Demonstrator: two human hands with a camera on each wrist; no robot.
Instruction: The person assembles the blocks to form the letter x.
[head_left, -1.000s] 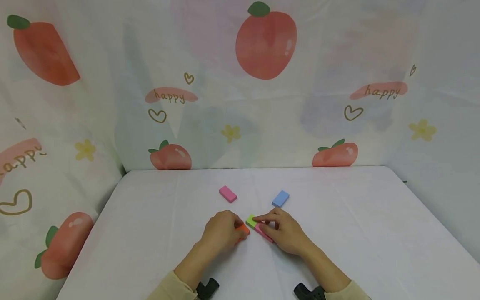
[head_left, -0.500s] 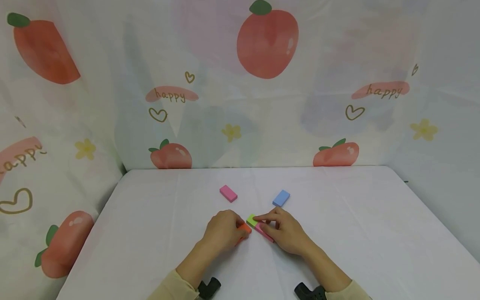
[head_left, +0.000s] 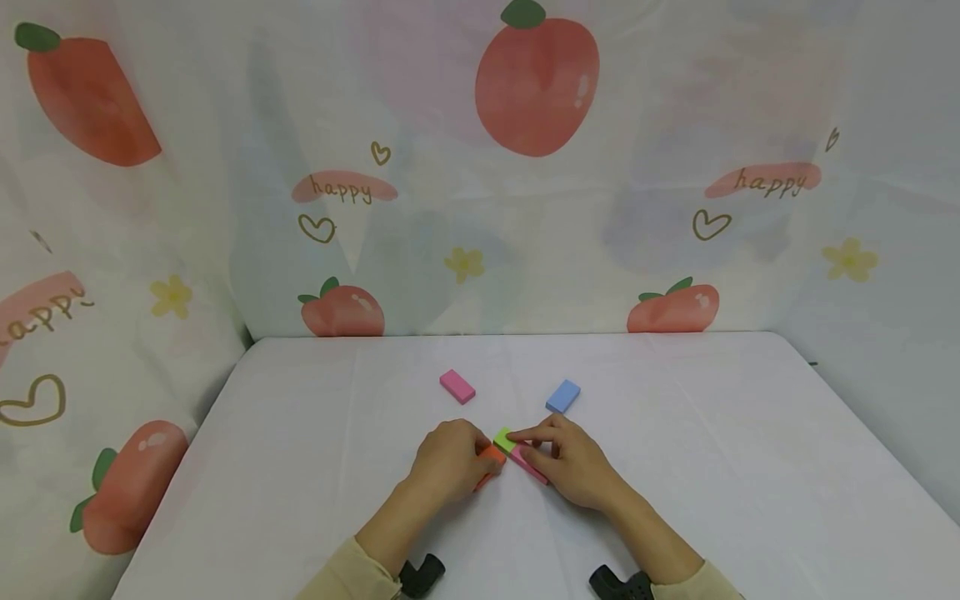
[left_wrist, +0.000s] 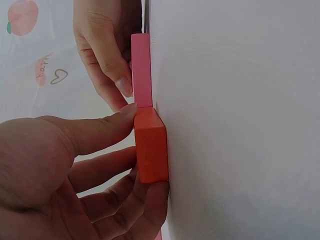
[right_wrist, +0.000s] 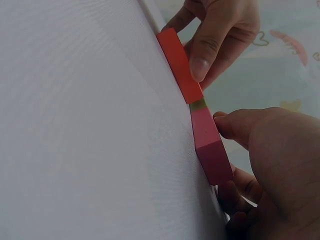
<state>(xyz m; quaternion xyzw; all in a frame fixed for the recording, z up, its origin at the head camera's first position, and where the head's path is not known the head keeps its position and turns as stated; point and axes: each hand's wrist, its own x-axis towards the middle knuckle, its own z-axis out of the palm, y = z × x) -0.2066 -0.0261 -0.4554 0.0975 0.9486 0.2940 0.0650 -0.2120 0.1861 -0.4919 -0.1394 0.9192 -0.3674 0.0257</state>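
Head view: two bare hands work at a white worktop (head_left: 750,458), apart from each other. The left hand (head_left: 446,458) grips an orange block (head_left: 492,455) between thumb and fingers. The right hand (head_left: 573,460) pinches the near pink block (head_left: 532,469), its index fingertip on the lime-green block (head_left: 502,438) that adjoins it end to end. The orange block lies just beside these two, slanting the other way. Farther back are another pink block (head_left: 457,387), left, and a blue block (head_left: 562,396), right. The fruit-patterned backdrop (head_left: 420,100) reads "happy" twice behind the worktop; a third "happy" at far left is cut off by the edge.

Left wrist view: the left thumb presses one side of the orange block, fingers curled around the other. The right hand holds the near pink block beyond. A small sideways "happy" shows.

Right wrist view: the right thumb touches the near pink block, fingers behind it; the left thumb lies against the orange block. Whether orange touches green is unclear.
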